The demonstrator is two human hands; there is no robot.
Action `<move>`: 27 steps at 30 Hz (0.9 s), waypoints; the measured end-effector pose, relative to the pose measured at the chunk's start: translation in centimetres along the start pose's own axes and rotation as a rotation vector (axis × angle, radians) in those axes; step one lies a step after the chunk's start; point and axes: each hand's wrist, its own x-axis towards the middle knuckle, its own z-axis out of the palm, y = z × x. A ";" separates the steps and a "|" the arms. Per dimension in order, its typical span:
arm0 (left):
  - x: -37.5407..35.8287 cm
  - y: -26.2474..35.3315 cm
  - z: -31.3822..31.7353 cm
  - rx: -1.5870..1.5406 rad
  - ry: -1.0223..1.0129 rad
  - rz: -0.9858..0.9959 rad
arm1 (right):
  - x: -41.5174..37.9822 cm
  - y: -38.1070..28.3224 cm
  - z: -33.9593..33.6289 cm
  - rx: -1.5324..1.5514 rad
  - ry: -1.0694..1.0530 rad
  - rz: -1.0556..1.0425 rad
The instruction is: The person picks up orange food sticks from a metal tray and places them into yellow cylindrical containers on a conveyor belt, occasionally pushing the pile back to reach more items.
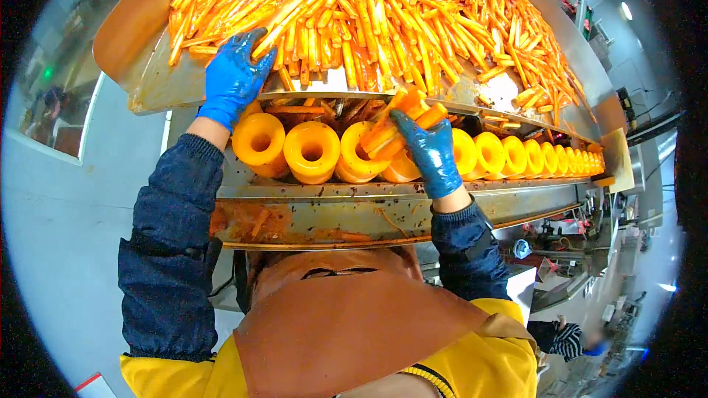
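A steel tray (147, 81) is heaped with orange sauce-coated sticks (383, 15). Below its front edge runs a row of yellow funnel cups (312, 151) stretching away to the right. My left hand (232, 77), in a blue glove, rests flat on the near edge of the heap with fingers spread among the sticks. My right hand (428, 149), also in a blue glove, grips a small bundle of sticks (402, 121) and holds it over one of the yellow cups.
A sauce-smeared steel ledge (332, 217) runs below the cups. I wear a brown apron (354, 317) over yellow clothing. Another person (564, 339) stands at the lower right beside machinery. A grey floor lies to the left.
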 end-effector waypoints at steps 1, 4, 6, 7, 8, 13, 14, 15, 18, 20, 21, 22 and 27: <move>0.1 0.0 0.0 0.001 -0.001 0.002 | -0.4 -0.5 -0.1 0.003 0.001 0.000; 0.0 0.0 0.1 -0.011 -0.001 -0.002 | -1.2 -1.8 -0.6 0.068 0.019 0.077; 0.1 -0.1 0.2 -0.048 -0.010 -0.041 | -1.1 -0.3 -1.0 0.320 0.022 0.075; 0.0 -0.2 0.3 -0.048 -0.010 -0.041 | -0.8 0.2 -1.7 0.338 0.008 0.084; 0.0 -0.4 0.3 -0.043 -0.009 -0.032 | -0.4 0.9 -2.6 0.275 0.031 0.059; 0.2 -0.1 0.3 -0.028 -0.004 -0.025 | -1.5 -2.3 -5.1 0.206 0.238 0.052; 0.2 0.0 0.2 -0.029 -0.008 -0.030 | -1.9 -2.7 -4.4 0.389 0.241 -0.064; 0.1 0.1 0.1 -0.029 -0.011 -0.034 | -1.8 -2.7 -3.9 0.387 0.178 -0.063; 0.1 0.3 -0.2 -0.048 -0.022 -0.044 | -2.3 -2.8 -1.0 0.053 -0.019 0.118; 0.1 0.2 -0.1 -0.033 -0.021 -0.042 | -2.1 -1.1 0.4 -0.095 -0.072 -0.084; 0.1 0.0 0.0 -0.021 -0.021 -0.044 | -2.2 -0.8 0.4 -0.049 -0.055 -0.091; 0.2 0.0 0.0 -0.016 -0.019 -0.050 | -2.1 -1.2 0.3 -0.049 -0.063 -0.092; 0.1 -0.1 0.2 -0.003 0.002 -0.017 | -1.7 -1.0 -1.3 0.015 0.020 -0.077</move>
